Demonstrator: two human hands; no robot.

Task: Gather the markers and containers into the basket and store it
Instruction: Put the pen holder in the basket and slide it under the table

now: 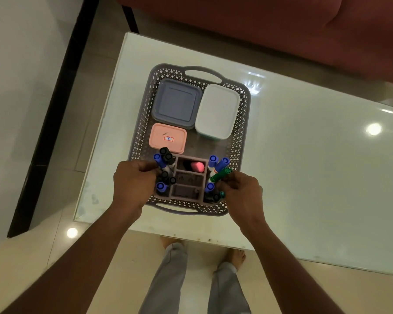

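Basket (pixel 241 123) of perforated plastic, left hand (pixel 132 182) and right hand (pixel 241 189) gripping organizer (pixel 188 177).

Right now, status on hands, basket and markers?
Left hand and right hand gripping the marker organizer inside the basket. Three lidded containers already in. Table around basket unobstructed.

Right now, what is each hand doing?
Left hand: closed around the organizer's left side, by the markers.
Right hand: closed on a green marker.
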